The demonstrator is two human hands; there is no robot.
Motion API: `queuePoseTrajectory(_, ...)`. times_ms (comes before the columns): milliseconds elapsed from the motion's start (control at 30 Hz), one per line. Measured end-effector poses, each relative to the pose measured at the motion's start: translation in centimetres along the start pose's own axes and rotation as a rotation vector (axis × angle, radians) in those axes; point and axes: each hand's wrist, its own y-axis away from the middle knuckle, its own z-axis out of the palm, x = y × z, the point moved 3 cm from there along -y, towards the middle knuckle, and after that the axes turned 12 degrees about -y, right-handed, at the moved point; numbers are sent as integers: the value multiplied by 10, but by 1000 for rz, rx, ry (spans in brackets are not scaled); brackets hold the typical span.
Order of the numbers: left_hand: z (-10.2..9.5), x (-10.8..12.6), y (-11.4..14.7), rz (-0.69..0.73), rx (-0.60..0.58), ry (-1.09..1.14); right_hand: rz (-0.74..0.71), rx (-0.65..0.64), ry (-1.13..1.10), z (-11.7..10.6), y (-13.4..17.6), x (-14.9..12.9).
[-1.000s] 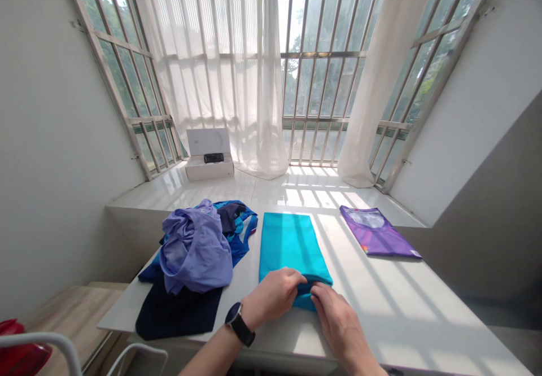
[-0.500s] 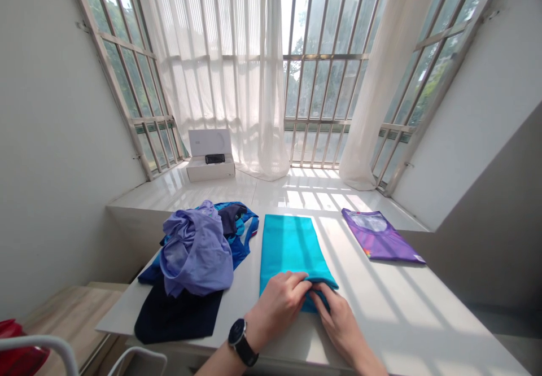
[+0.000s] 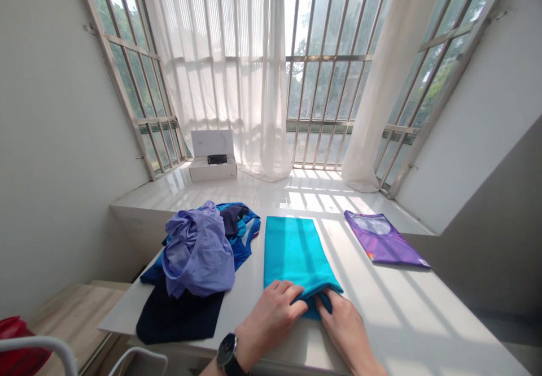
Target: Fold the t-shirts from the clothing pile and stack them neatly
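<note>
A turquoise garment [image 3: 292, 246], folded into a rectangle, lies on the white table in front of me. Its near edge is lifted and bunched a little. My left hand [image 3: 274, 317], with a black watch on the wrist, curls its fingers over that edge on the left. At the near right corner my right hand [image 3: 344, 322] has its fingers tucked into the raised fold, the thumb below the cloth. Part of the near edge is hidden by both hands. Left of the garment is a loose heap with a lavender garment [image 3: 199, 254] on top.
A folded purple shirt [image 3: 387, 240] lies on the right side of the table [image 3: 406, 314]. Dark navy cloth [image 3: 180, 314] sticks out under the heap. An open white box [image 3: 214, 170] with a black device stands on the sill by the barred, curtained window.
My hands have drawn apart along the near edge of the turquoise garment, the left one shifting left and towards me. The raised fold sits lower. The view has shifted slightly.
</note>
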Motion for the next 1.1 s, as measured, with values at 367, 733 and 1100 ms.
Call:
queuePoseTrajectory(367, -1, 1, 13, -131, -19, -25, -26, 56, -1, -1, 1, 4)
queuePoseTrajectory(733, 5, 5, 15, -121, -6, 43, -367, 581, -65, -4, 15, 52)
queuePoseTrajectory(1100, 2, 1, 12, -124, -168, 95, -880, 248, 33, -18, 27, 36)
